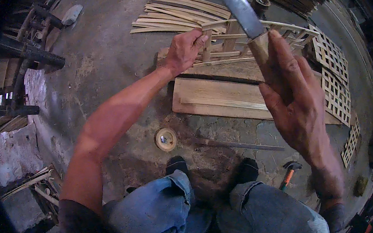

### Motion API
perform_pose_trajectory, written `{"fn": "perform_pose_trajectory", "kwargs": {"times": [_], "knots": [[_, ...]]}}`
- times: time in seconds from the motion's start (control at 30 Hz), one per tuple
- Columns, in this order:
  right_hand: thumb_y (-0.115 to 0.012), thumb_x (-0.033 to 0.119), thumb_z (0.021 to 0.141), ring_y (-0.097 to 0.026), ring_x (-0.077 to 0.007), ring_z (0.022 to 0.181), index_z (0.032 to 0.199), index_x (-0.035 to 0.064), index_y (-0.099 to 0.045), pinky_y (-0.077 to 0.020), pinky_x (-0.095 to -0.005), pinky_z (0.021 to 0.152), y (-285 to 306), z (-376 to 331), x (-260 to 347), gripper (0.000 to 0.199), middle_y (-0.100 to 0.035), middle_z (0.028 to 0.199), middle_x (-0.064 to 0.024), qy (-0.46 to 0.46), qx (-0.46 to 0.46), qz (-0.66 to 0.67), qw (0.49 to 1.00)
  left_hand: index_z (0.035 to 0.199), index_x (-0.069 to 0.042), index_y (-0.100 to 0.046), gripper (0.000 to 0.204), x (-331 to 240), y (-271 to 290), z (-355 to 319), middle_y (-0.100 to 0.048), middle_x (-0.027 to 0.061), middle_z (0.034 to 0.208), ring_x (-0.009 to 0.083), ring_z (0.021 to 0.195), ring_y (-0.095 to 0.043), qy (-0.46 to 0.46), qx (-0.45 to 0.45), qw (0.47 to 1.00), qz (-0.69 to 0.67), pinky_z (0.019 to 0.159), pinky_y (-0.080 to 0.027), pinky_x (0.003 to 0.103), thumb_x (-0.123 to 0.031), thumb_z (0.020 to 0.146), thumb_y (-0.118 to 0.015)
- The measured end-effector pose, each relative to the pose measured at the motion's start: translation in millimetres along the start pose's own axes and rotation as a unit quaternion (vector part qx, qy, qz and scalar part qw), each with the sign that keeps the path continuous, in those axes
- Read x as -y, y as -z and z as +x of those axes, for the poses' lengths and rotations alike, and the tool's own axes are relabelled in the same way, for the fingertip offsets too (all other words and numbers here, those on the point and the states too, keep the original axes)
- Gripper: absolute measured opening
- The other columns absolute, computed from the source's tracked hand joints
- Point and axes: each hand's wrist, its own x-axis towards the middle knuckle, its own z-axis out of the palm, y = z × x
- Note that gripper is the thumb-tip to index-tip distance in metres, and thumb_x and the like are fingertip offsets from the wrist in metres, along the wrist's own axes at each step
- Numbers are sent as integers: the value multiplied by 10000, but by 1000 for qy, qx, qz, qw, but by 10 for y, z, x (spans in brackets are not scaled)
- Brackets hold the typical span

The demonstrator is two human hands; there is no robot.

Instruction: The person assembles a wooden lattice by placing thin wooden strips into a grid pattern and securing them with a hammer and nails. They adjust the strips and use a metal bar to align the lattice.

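My left hand (185, 51) pinches the left end of a light wooden slat frame (229, 36), its thumb and fingers closed on the corner post. The frame stands on a thick wooden board, with thin crosspieces between two long strips. In my right hand (303, 104) is a large knife (240, 9), held by its wooden handle with the broad blade pointing up and away. The blade and handle hide part of the frame behind them. Nearer to me lies a plank (219, 89) with a thin strip (221, 103) on it.
Loose bamboo-like strips (177, 14) lie on the floor at the back. Woven lattice panels (335, 92) are on the right. Near my feet are a small round dish (165, 139), a long flat metal strip (242, 144) and a hammer (287, 178). Dark wooden furniture (30, 50) stands left.
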Motion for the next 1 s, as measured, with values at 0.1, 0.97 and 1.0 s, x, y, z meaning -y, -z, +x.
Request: {"fn": "perform_pose_trajectory", "kwargs": {"times": [0.1,0.97,1.0], "knots": [[-650,54,820,-591,-378,879,1471,102,-382,-486,-444,789,-110,-48,-67,706,-580,987,-209,-56,57,-40,996,937,10,-606,301,23,-144,25,-598,196,728,340,644,-585,-49,-47,998,4,613,-466,398,-288,959,-568],[-677,111,859,-570,-262,1209,1431,70,-445,-458,-351,985,682,-1964,-2840,618,-528,1379,-176,-280,-160,-153,934,931,6,-642,328,-50,-210,2,-602,204,732,366,664,-591,46,-8,999,-9,610,-447,423,-321,925,-618],[-693,124,844,-618,-278,1144,1419,98,-471,-490,-362,942,666,-2207,-3069,618,-576,1320,-174,-304,-122,-177,928,934,8,-643,335,-69,-187,-3,-602,202,730,359,658,-591,50,-3,999,-7,607,-447,420,-326,926,-616]]}}
